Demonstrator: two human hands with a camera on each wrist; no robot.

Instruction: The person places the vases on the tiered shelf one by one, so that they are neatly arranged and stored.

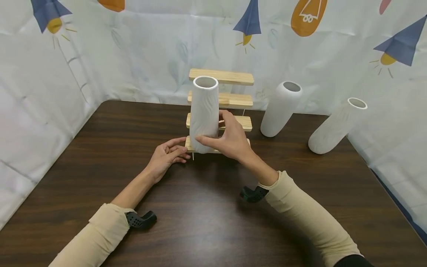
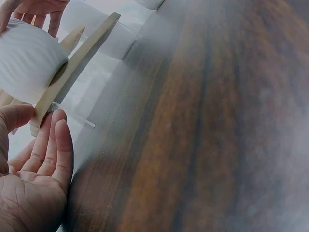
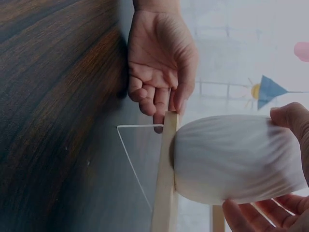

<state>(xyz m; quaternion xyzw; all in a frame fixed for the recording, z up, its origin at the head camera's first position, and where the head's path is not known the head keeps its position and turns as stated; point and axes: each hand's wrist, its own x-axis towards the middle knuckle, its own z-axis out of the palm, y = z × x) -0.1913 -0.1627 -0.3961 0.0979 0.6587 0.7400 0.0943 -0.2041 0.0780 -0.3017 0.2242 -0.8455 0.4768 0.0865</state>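
A tall white vase (image 1: 204,111) with a wavy ribbed surface stands upright on the lowest board of a tiered wooden rack (image 1: 230,77). My right hand (image 1: 232,136) grips the vase from its right side, thumb across the front and fingers around the back. With thumb and fingers, my left hand (image 1: 162,157) pinches the left end of that lowest board (image 2: 77,63). In the right wrist view, the base of the vase (image 3: 231,159) meets the board, and a thin clear support (image 3: 130,159) projects below it.
Two more white vases stand to the right on the dark wooden table (image 1: 200,222): a smooth one (image 1: 280,109) close to the rack and a textured one (image 1: 337,126) farther right. A printed white curtain (image 1: 143,55) hangs behind the table.
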